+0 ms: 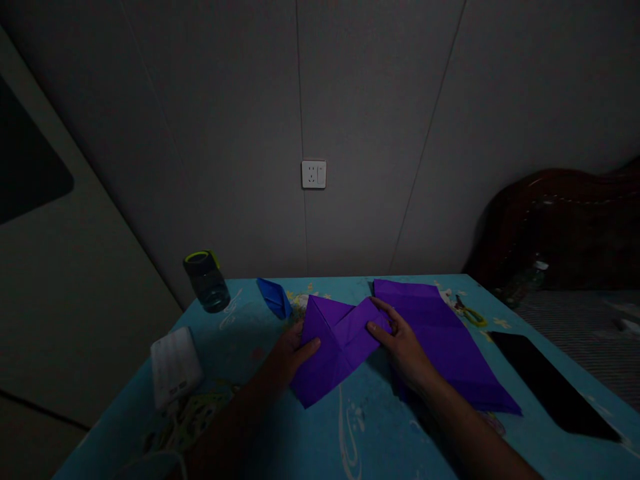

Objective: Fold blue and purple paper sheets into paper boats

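Note:
Between my two hands is a sheet of purple paper (333,353), partly folded, with creases meeting near its middle and a folded flap on its right side. My left hand (294,348) grips its left edge, the thumb on top and the other fingers behind. At the right end, my right hand (395,337) pinches the folded flap between thumb and fingers. The paper is held tilted above the table. Behind my right hand lies a larger purple paper (440,347) with fold lines across it. A folded blue paper boat (274,298) rests beyond my left hand.
A water bottle (207,282) stands at the table's back left, with a white box-shaped device (176,367) nearer me. Yellow-handled scissors (473,315) and a flat black panel (553,383) lie to the right on the blue patterned tablecloth (360,427). A wall socket (314,175) is ahead.

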The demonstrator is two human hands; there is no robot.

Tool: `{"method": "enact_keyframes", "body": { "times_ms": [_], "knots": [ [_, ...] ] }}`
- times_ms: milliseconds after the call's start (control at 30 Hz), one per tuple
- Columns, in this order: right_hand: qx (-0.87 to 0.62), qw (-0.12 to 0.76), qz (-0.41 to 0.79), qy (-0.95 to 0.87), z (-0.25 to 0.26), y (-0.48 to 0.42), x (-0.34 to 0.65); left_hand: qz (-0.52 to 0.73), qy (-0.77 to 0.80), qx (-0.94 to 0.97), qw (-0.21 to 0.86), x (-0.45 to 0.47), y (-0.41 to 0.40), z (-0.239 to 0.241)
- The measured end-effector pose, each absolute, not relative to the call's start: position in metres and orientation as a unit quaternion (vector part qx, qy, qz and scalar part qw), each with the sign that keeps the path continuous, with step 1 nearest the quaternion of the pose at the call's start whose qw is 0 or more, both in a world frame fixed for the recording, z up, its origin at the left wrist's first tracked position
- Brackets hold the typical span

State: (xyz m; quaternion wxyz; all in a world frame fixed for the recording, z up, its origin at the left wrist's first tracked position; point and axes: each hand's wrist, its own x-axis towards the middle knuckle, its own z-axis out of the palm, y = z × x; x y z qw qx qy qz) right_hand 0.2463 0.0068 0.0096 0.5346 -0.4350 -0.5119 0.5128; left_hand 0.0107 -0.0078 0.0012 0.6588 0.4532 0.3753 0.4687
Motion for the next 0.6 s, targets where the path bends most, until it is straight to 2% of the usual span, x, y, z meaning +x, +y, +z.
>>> {"method": "enact_keyframes", "body": {
  "times_ms": [200, 367, 500, 600],
  "knots": [
    [-0.437, 0.546, 0.538, -0.471, 0.017, 0.004, 0.245, 0.457, 0.357, 0.5, 0.644, 0.01, -0.003, -0.011],
    [-0.446, 0.568, 0.504, -0.474, 0.008, 0.009, 0.246, 0.453, 0.355, 0.493, 0.653, 0.012, -0.003, -0.012],
    [-0.471, 0.547, 0.446, -0.528, 0.0, 0.014, 0.249, 0.455, 0.349, 0.516, 0.636, 0.012, -0.005, -0.01],
    [-0.468, 0.525, 0.455, -0.546, 0.0, 0.015, 0.251, 0.449, 0.376, 0.558, 0.587, 0.009, -0.005, -0.009]
  ]
}}
